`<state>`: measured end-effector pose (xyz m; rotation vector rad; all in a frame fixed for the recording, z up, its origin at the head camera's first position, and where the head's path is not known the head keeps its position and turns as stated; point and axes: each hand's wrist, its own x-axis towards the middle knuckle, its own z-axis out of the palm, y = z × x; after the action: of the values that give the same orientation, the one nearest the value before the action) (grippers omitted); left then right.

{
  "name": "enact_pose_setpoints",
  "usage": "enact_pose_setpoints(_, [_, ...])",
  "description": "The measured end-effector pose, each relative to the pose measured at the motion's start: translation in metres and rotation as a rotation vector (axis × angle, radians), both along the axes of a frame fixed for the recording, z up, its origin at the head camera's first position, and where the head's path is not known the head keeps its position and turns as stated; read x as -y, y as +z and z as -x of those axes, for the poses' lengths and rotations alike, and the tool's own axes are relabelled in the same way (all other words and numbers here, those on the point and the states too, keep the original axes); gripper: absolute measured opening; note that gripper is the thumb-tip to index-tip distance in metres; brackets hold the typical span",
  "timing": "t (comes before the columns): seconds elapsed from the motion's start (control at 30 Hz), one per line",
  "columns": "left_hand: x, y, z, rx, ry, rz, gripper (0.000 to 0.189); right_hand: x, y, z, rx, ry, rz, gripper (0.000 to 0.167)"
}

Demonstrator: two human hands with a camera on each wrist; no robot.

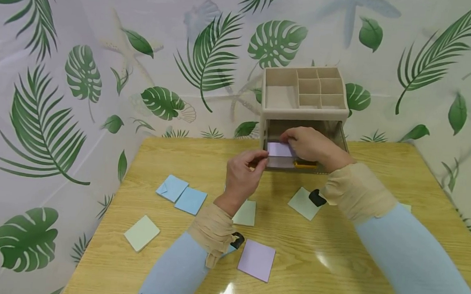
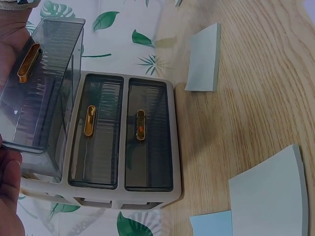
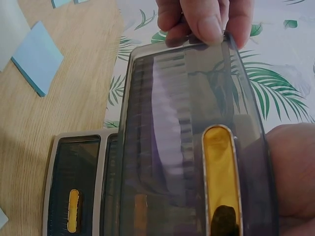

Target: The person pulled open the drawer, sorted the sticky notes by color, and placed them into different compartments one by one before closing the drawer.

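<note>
A beige desk organizer [image 1: 304, 113] stands at the back of the table with its top see-through drawer [image 1: 278, 163] pulled out. My left hand [image 1: 244, 172] pinches the drawer's front left corner between thumb and fingers. Over the drawer, my right hand [image 1: 311, 146] reaches in and holds a purple sticky note pad [image 1: 276, 149] at its right side; some fingertips are hidden. In the right wrist view the purple pad [image 3: 167, 118] shows through the drawer front, which bears a gold handle [image 3: 220, 172].
Two lower drawers [image 2: 147, 162] are closed. On the wooden table lie blue pads [image 1: 191, 201], pale green pads [image 1: 142, 233] and another purple pad [image 1: 257, 260]. Part of a blue pad shows under my left wrist. The organizer's top has several compartments [image 1: 281, 93]. A leaf-patterned curtain [image 1: 207, 73] hangs behind.
</note>
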<state>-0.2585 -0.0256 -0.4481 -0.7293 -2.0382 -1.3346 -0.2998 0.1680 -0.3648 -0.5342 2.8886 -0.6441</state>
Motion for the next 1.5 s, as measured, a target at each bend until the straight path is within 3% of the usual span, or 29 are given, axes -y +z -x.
enact_pose_setpoints(0.37, [0.002, -0.001, 0.004, -0.004, 0.001, 0.012, 0.009, 0.002, -0.002, 0.006, 0.013, 0.002, -0.024, 0.033])
enact_pose_setpoints(0.63, [0.003, -0.002, 0.005, -0.019, -0.015, -0.001, 0.009, 0.003, 0.002, 0.002, -0.06, -0.024, -0.008, 0.032])
enact_pose_setpoints(0.7, [0.003, -0.002, 0.005, -0.017, -0.021, -0.002, 0.009, 0.004, 0.004, -0.003, -0.133, -0.054, 0.039, 0.03])
enact_pose_setpoints(0.83, [0.004, -0.003, 0.005, -0.015, -0.03, 0.004, 0.01, 0.009, 0.005, -0.024, -0.415, -0.06, 0.249, 0.019])
enact_pose_setpoints(0.93, [0.005, -0.003, 0.006, -0.022, -0.034, 0.017, 0.01, 0.014, -0.001, -0.049, -0.619, 0.076, 0.403, 0.013])
enact_pose_setpoints(1.0, [0.006, -0.002, 0.007, -0.034, -0.03, 0.029, 0.01, 0.018, -0.01, -0.066, -0.653, 0.211, 0.463, 0.013])
enact_pose_setpoints(1.07, [0.006, -0.001, 0.008, -0.045, -0.027, 0.039, 0.01, 0.021, -0.023, -0.081, -0.597, 0.318, 0.481, 0.015])
enact_pose_setpoints(1.17, [0.005, -0.001, 0.008, -0.049, -0.025, 0.045, 0.01, 0.024, -0.055, -0.098, -0.383, 0.377, 0.456, 0.011])
enact_pose_setpoints(1.3, [0.005, 0.0, 0.008, -0.029, -0.044, 0.05, 0.01, 0.025, -0.103, -0.109, -0.112, 0.313, 0.345, 0.009])
enact_pose_setpoints(1.37, [0.005, 0.0, 0.008, -0.019, -0.045, 0.055, 0.011, 0.026, -0.123, -0.112, -0.034, 0.286, 0.295, 0.013])
enact_pose_setpoints(1.5, [0.006, 0.0, 0.006, -0.01, -0.042, 0.048, 0.011, 0.032, -0.15, -0.118, 0.033, 0.261, 0.201, 0.02])
